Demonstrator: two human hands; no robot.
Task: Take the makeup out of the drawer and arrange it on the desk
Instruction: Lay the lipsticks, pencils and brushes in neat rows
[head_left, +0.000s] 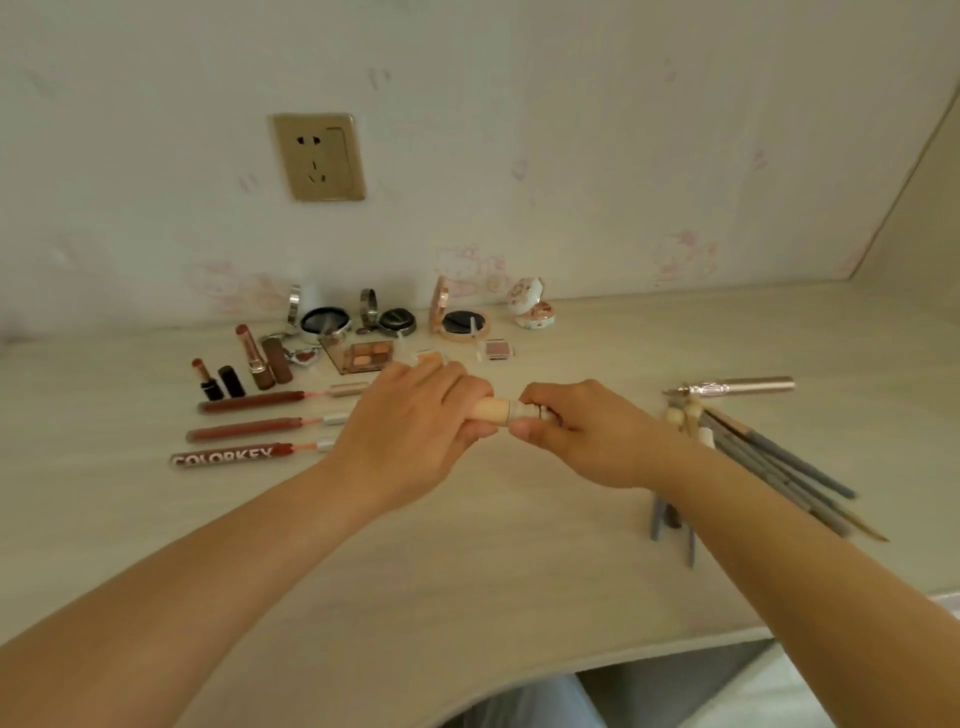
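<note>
Both hands meet over the middle of the pale desk (467, 561). My left hand (410, 421) grips the beige body of a small makeup tube (493, 409). My right hand (576, 431) pinches its ridged cap end. Laid out at the back left are open lipsticks (254, 364), three lip gloss tubes with wands pulled out (249, 401), an eyeshadow palette (363, 356), and open compacts (324, 319) (462, 322). Grey pencils and brushes (769, 462) lie in a loose pile to the right. No drawer is in view.
A gold wall socket (319, 156) is set in the wall behind. A small floral case (532, 306) stands open near the wall. A pink pen-like tube (748, 386) lies at the right. The desk's curved front edge (519, 670) runs below my arms.
</note>
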